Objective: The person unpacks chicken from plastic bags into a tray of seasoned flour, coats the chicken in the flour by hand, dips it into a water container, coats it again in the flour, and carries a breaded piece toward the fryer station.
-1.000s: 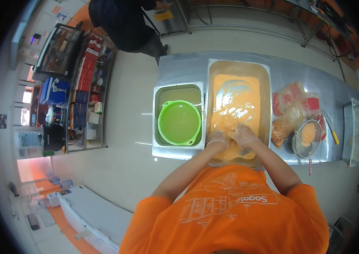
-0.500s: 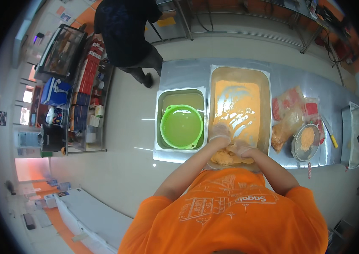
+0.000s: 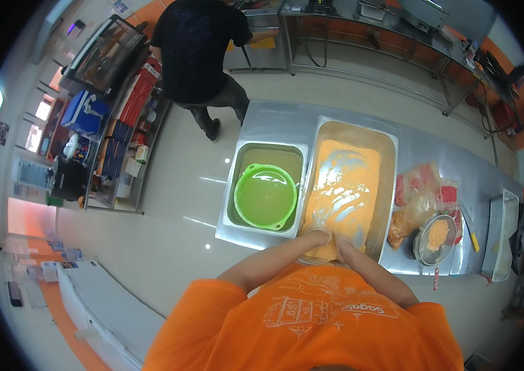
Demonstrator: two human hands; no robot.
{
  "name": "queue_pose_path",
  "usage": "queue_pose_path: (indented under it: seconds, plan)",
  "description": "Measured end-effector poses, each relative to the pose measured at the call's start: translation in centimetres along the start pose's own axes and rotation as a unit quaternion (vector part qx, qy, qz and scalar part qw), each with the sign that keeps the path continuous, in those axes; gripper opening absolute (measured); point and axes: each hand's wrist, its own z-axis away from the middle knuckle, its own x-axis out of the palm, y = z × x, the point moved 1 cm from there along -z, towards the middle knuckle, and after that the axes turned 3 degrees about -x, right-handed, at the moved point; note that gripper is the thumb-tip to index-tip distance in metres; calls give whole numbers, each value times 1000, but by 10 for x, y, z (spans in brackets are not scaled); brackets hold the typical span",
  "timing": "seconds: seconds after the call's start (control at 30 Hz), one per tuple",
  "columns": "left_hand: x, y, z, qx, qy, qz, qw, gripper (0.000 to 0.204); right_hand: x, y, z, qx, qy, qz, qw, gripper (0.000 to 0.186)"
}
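Note:
A deep metal tray lies lengthwise before me. Orange coating, which looks powdery, covers its floor, with bare metal streaks showing through. At the near end, my left hand and my right hand are close together, low in an orange heap. Clear plastic gloves cover both. Their fingers point down and inward and are mostly hidden, so whether they grip anything does not show. Left of the tray, a green basket sits in cloudy liquid inside a metal pan.
Right of the tray are plastic bags, a round sieve with orange crumbs, a yellow-handled knife and another metal pan. They share a steel table. A person in black stands beyond its far left corner.
My hands have drawn closer together over the near-end heap, the left one moving down toward the right. My view has shifted and tilted slightly.

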Motion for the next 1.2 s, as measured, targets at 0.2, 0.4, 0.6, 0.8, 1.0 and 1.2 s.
queue_pose_path:
  seconds: [0.2, 0.4, 0.6, 0.8, 1.0, 1.2]
  plan:
    - [20, -9, -15, -27, 9, 336, 941, 40, 18, -35, -12, 104, 43, -336, 935, 32]
    - [16, -4, -7, 3, 22, 451, 892, 44, -8, -60, -5, 157, 88, -322, 929, 33]
    - [2, -6, -26, 168, 239, -17, 956, 32, -61, -29, -25, -149, 101, 372, 911, 35]
    - [-42, 17, 19, -31, 140, -127, 982, 27, -74, -113, 10, -132, -40, 530, 837, 37]
    - [-45, 25, 52, 8, 92, -188, 978, 26, -93, -95, -26, -138, 195, 224, 945, 46]
    - [-80, 46, 59, 101, 31, -214, 971, 27, -57, -64, -26, -245, 258, 291, 888, 57]
